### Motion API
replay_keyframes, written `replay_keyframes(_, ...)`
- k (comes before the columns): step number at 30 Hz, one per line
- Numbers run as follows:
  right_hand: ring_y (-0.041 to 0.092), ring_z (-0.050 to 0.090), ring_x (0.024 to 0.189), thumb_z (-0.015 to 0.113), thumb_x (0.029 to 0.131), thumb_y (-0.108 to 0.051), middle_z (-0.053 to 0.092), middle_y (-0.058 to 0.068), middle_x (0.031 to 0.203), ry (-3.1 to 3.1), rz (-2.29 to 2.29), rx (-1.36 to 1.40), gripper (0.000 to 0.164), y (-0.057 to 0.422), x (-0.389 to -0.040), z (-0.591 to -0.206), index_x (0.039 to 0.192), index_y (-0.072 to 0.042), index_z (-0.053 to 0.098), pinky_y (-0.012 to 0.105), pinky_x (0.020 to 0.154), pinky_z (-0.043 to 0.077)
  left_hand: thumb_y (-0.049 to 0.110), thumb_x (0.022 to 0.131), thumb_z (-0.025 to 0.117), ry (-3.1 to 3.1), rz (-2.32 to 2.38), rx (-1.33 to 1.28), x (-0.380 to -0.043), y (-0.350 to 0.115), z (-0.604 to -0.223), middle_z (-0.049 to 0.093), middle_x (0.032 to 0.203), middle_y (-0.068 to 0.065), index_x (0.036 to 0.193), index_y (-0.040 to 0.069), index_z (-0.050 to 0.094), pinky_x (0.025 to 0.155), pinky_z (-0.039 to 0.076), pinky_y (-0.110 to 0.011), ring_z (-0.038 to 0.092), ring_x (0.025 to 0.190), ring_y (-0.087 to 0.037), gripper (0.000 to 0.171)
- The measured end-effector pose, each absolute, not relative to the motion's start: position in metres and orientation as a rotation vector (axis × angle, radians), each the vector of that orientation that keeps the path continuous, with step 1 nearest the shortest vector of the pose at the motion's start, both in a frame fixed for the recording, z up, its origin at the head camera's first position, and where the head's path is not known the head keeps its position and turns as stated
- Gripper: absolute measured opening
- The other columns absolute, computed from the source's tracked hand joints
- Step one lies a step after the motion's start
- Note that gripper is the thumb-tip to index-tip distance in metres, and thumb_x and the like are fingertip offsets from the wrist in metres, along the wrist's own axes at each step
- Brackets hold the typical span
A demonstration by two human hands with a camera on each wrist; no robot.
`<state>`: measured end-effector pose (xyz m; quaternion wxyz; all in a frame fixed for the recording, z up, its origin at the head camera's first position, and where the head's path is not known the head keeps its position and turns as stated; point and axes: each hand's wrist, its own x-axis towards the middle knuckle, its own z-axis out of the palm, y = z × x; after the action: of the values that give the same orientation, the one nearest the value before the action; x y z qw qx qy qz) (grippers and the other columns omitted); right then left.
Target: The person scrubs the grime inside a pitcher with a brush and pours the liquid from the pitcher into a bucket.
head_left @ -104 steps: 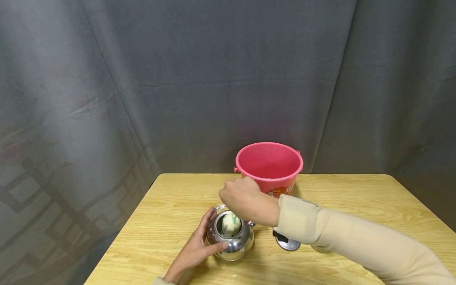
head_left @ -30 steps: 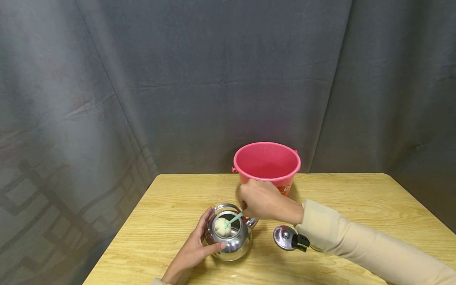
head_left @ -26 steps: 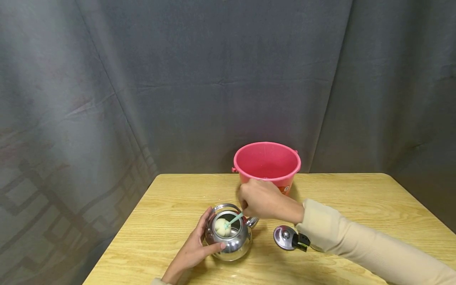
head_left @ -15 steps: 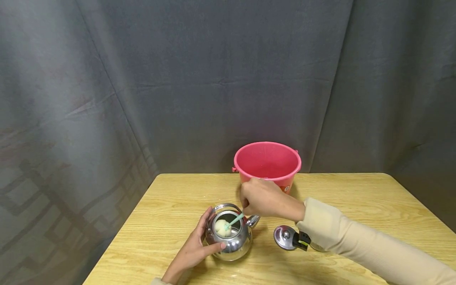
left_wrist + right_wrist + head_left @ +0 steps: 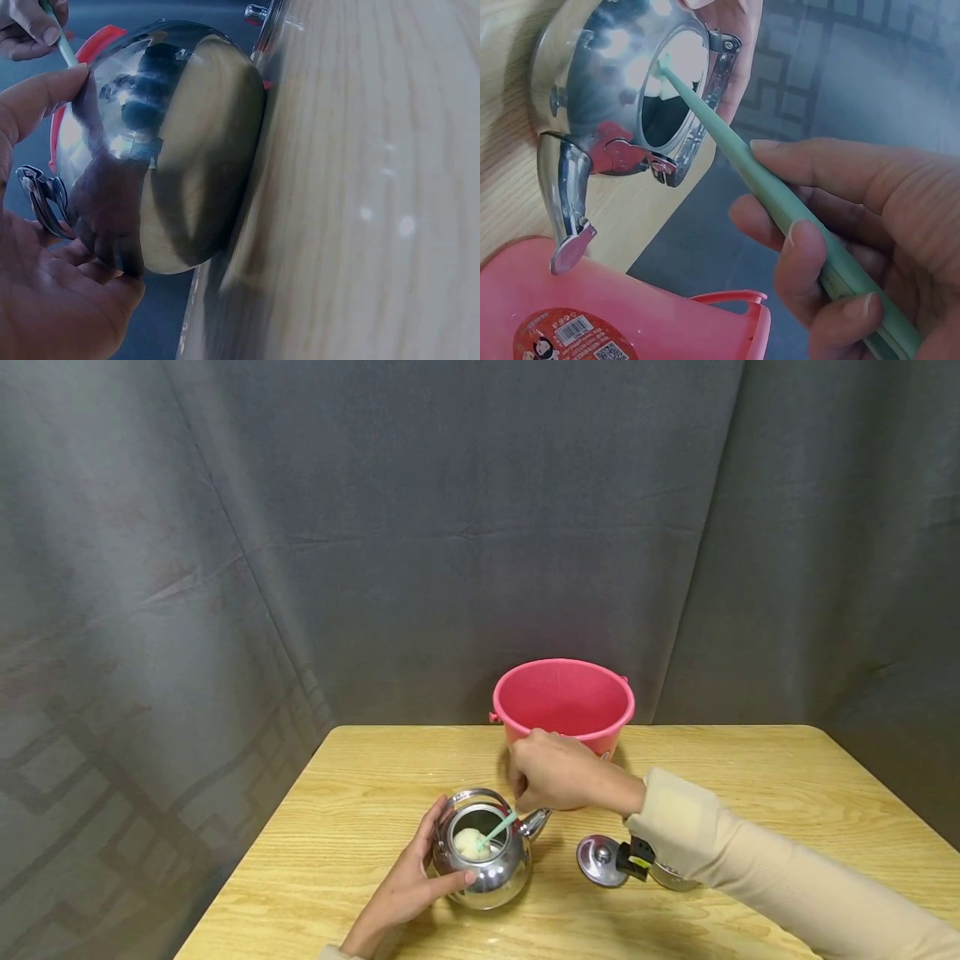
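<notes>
A round stainless steel kettle (image 5: 487, 885) stands lidless on the wooden table in the head view. My left hand (image 5: 412, 877) holds its near left side, thumb on the front and fingers round the back, as the left wrist view confirms. In my right hand (image 5: 558, 772), thumb and fingers grip the pale green handle of a sponge brush (image 5: 772, 195). The handle slants down leftward through the kettle's mouth, where the whitish sponge head (image 5: 471, 843) sits inside. The lower part of the sponge is hidden by the kettle wall.
Behind my right hand stands a pink bucket (image 5: 517, 731). A round metal lid (image 5: 597, 857) lies right of the kettle. Beside it, a small perforated metal strainer (image 5: 672, 878) is partly covered by my sleeve. The kettle's spout (image 5: 535, 822) points right, towards the bucket side.
Since the oldest frame my right hand has moved right and the brush has come to lean over. Within the last second the sponge has shifted slightly rightward in the kettle. My left hand stays put.
</notes>
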<state>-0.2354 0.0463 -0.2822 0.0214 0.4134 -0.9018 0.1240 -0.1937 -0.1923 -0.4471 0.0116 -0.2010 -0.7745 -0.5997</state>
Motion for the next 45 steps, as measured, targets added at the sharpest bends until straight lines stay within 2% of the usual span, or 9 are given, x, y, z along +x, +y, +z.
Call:
replay_keyframes(14,0.006,0.052,0.05,0.083,0.07,-0.008,0.05,-0.017,0.047,-2.887,0.326,1.254,0.029,0.044,-0.24,-0.276,0.054,-0.023,0.064,0.022,0.046,0.045,0.016,0.078,0.081,-2.422,-1.859,-0.615,-0.192,-0.192,-0.447,0.032,0.153,-0.017,0.155,0.013,0.016,0.11,0.018,-0.057,0.029,0.139,-0.035,0.101)
replay_keyframes(17,0.006,0.052,0.051,0.083,0.069,-0.008,0.051,-0.018,0.048,-2.897,0.3,1.25,0.029,0.044,-0.241,-0.274,0.054,-0.024,0.064,0.023,0.046,0.046,0.018,0.078,0.081,-2.43,-1.864,-0.6,-0.193,-0.191,-0.447,0.031,0.153,-0.015,0.156,0.014,0.015,0.111,0.017,-0.054,0.028,0.139,-0.032,0.102)
replay_keyframes(24,0.006,0.054,0.054,0.086,0.069,-0.012,0.052,-0.018,0.049,-2.943,0.226,1.235,0.03,0.042,-0.244,-0.27,0.054,-0.025,0.063,0.023,0.048,0.047,0.018,0.078,0.081,-2.422,-1.828,-0.624,-0.194,-0.191,-0.448,0.033,0.152,-0.017,0.155,0.012,0.016,0.11,0.018,-0.057,0.03,0.138,-0.035,0.101)
replay_keyframes(33,0.007,0.055,0.054,0.087,0.069,-0.014,0.053,-0.017,0.048,-2.991,0.141,1.203,0.03,0.038,-0.245,-0.264,0.053,-0.024,0.063,0.022,0.048,0.048,0.016,0.078,0.081,-2.426,-1.869,-0.604,-0.194,-0.19,-0.448,0.032,0.153,-0.016,0.156,0.014,0.015,0.111,0.017,-0.053,0.029,0.139,-0.032,0.102)
replay_keyframes(40,0.01,0.057,0.055,0.084,0.067,-0.006,0.056,-0.012,0.052,-3.057,0.091,1.137,0.026,0.033,-0.244,-0.258,0.06,-0.023,0.067,0.023,0.049,0.05,0.016,0.078,0.081,-2.434,-1.866,-0.597,-0.194,-0.189,-0.447,0.032,0.153,-0.016,0.155,0.015,0.015,0.111,0.017,-0.051,0.029,0.139,-0.031,0.102)
replay_keyframes(45,0.012,0.057,0.056,0.085,0.066,-0.007,0.058,-0.009,0.055,-3.073,0.031,1.111,0.026,0.03,-0.243,-0.255,0.059,-0.023,0.066,0.024,0.049,0.05,0.017,0.078,0.081,-2.444,-1.848,-0.596,-0.195,-0.188,-0.447,0.032,0.152,-0.017,0.155,0.014,0.015,0.112,0.017,-0.052,0.029,0.139,-0.032,0.102)
